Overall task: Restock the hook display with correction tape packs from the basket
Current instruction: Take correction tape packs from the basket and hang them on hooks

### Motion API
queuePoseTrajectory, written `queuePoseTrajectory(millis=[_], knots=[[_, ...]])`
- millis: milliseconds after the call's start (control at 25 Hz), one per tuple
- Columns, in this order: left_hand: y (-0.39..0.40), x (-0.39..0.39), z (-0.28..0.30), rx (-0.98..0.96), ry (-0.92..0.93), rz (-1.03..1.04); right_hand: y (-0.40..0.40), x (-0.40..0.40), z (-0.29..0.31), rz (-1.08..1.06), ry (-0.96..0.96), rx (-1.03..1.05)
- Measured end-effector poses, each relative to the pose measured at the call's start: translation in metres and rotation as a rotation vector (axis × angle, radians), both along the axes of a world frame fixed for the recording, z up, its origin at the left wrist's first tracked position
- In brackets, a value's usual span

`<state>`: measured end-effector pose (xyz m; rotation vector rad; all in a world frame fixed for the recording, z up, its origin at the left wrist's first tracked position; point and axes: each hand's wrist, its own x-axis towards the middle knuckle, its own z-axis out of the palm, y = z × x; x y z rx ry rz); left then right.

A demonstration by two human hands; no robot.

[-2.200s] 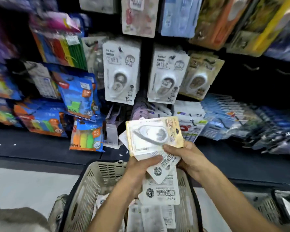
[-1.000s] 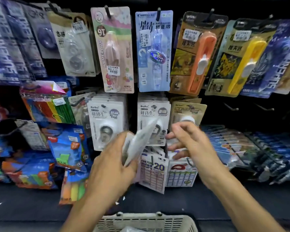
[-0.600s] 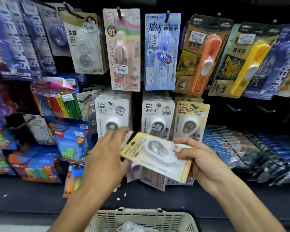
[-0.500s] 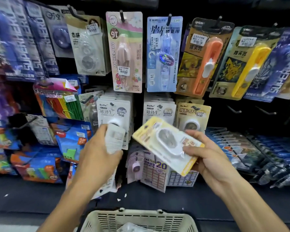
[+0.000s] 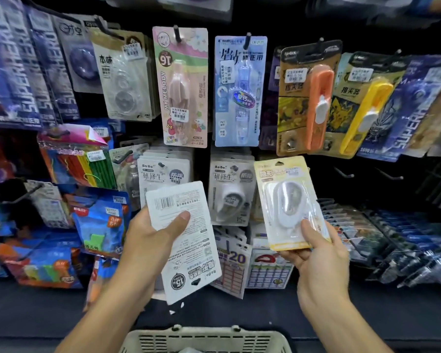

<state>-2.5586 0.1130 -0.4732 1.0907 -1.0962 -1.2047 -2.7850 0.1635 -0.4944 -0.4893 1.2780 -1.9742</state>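
My right hand (image 5: pixel 313 253) pinches the lower edge of a yellow correction tape pack (image 5: pixel 288 200), held upright with its front to me, right in front of the rightmost hook of the lower row. My left hand (image 5: pixel 148 240) grips white packs (image 5: pixel 186 238) turned upside down, their printed backs with a barcode facing me. Behind them on the hooks hang white BoBo packs (image 5: pixel 163 174) and a second white stack (image 5: pixel 231 192). The beige basket (image 5: pixel 204 338) shows at the bottom edge.
Longer tape packs hang on the upper hooks: pink (image 5: pixel 181 87), blue (image 5: pixel 239 90), orange (image 5: pixel 308 98), yellow (image 5: pixel 362 105). Two bare hooks (image 5: pixel 344 173) stick out right of the yellow pack. Coloured sticky-note bags (image 5: pixel 97 220) hang at the left. A dark shelf (image 5: pixel 239 312) runs below.
My right hand lifted the yellow pack from a tilt to upright, close to the lower right hook. My left hand raised its white packs, backs now facing me.
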Motion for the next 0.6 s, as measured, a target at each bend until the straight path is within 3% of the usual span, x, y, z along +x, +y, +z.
queuePoseTrajectory(millis=[240,440,600], knots=[[0.0,-0.011,0.002,-0.109,0.101,0.0,0.007,-0.015,-0.005,-0.119,0.174,0.132],[0.002,-0.019,0.003,-0.163,0.184,-0.05,0.01,-0.016,-0.009,-0.107,0.13,0.14],[-0.001,-0.02,0.003,-0.178,0.203,-0.027,0.014,-0.019,-0.011,-0.145,0.311,0.113]])
